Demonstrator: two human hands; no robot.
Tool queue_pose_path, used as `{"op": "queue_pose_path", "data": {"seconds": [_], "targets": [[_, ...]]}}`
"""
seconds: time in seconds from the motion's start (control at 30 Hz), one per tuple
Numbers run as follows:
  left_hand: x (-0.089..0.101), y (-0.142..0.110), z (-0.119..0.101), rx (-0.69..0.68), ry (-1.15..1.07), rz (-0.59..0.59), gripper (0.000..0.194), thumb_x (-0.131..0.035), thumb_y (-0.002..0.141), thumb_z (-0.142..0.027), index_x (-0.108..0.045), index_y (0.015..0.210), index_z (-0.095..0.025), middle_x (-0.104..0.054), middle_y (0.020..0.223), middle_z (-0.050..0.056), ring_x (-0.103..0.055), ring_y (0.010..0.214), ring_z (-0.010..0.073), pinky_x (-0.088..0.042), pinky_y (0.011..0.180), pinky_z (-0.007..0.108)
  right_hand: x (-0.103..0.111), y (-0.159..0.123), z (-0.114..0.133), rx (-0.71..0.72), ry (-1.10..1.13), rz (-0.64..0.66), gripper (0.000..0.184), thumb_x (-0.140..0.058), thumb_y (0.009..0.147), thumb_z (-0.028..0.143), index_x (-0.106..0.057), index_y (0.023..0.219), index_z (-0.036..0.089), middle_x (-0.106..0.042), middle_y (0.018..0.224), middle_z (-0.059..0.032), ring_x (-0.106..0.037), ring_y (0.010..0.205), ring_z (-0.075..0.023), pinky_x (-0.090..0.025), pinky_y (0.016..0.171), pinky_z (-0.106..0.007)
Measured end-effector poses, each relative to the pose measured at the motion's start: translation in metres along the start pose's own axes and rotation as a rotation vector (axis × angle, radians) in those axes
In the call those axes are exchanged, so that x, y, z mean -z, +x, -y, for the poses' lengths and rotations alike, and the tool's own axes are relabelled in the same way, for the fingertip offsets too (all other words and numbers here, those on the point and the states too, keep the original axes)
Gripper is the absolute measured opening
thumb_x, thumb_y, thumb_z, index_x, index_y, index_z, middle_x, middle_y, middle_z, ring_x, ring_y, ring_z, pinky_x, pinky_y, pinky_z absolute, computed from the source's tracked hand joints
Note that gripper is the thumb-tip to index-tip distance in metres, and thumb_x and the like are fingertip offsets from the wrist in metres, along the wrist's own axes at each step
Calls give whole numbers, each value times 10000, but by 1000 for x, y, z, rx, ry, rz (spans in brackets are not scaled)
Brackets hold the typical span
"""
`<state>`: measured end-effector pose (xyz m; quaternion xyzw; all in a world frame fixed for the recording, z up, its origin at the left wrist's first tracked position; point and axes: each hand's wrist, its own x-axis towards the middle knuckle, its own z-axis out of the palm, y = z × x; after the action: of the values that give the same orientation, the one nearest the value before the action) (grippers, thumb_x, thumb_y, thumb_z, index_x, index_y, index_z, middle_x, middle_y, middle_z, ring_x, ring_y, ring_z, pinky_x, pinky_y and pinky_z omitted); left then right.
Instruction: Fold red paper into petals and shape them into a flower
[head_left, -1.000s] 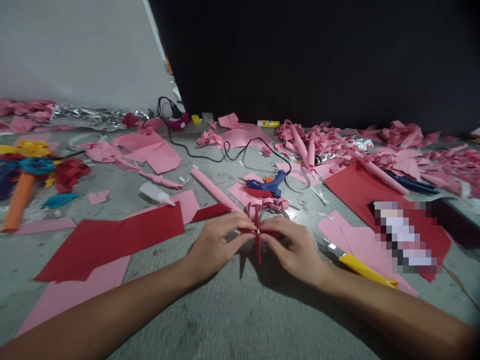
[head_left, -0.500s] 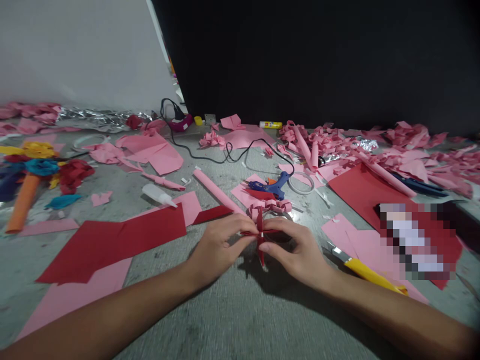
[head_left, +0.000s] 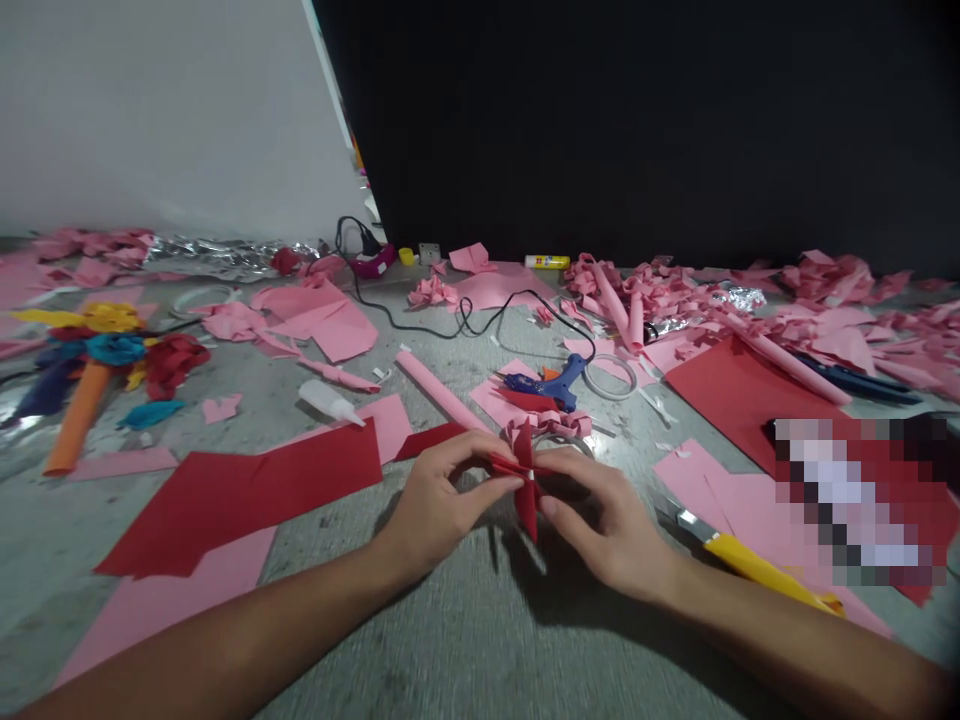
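Observation:
A small folded red paper piece (head_left: 526,487) with several fanned arms is held between both hands just above the grey floor. My left hand (head_left: 439,500) pinches its left side with thumb and fingertips. My right hand (head_left: 604,520) pinches its right side the same way. A tiny white spot shows at the piece's centre. Right behind it lies a curled pink paper shape (head_left: 551,426), and a blue glue gun (head_left: 553,380) with a black cord rests further back.
Red paper sheets (head_left: 247,493) and pink sheets lie left of my hands. A yellow-handled cutter (head_left: 742,560) lies to the right. A white glue bottle (head_left: 328,401), a pink paper roll (head_left: 439,390), a tape ring (head_left: 609,377), pink scraps and coloured paper flowers (head_left: 112,345) are scattered around.
The red paper piece has turned in my fingers, its lower arm now broader towards the camera. Both hands stay pinched on it. The camera view has shifted slightly.

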<state>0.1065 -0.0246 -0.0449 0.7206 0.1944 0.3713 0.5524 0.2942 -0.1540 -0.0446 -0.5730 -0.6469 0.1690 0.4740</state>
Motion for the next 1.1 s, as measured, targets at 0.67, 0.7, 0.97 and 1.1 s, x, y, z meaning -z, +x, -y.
{"op": "queue_pose_path", "data": {"seconds": [0.67, 0.7, 0.97, 1.1], "targets": [[0, -2, -1, -3, 88, 160, 60, -815, 972, -216, -776, 931, -197, -734, 956, 10, -693, 910, 146, -539, 859, 243, -5, 3, 5, -84, 71, 101, 252, -602, 1052, 155, -789, 1174, 272, -799, 1024, -36, -685, 909, -202, -524, 820, -335], [0, -2, -1, -7, 87, 162, 57, -809, 977, -215, -779, 931, -197, -732, 955, 10, -693, 910, 146, -536, 861, 243, -5, 3, 4, -83, 78, 105, 247, -606, 1051, 160, -789, 1174, 272, -798, 1028, -37, -688, 921, -203, -527, 826, -336], [-1, -1, -5, -47, 110, 167, 135, -895, 892, -205, -806, 993, -212, -736, 995, 18, -712, 951, 157, -545, 887, 243, -5, 2, 2, -70, 59, 142, 226, -565, 1088, 204, -758, 975, 233, -747, 925, -48, -660, 899, -209, -514, 825, -352], [-1, -2, -4, -47, 97, 162, 72, -867, 923, -209, -840, 984, -235, -708, 987, 15, -703, 932, 142, -543, 873, 230, -7, 3, 4, -83, 44, 170, 188, -577, 1085, 209, -717, 960, 222, -741, 949, -45, -652, 906, -198, -500, 835, -347]]}}
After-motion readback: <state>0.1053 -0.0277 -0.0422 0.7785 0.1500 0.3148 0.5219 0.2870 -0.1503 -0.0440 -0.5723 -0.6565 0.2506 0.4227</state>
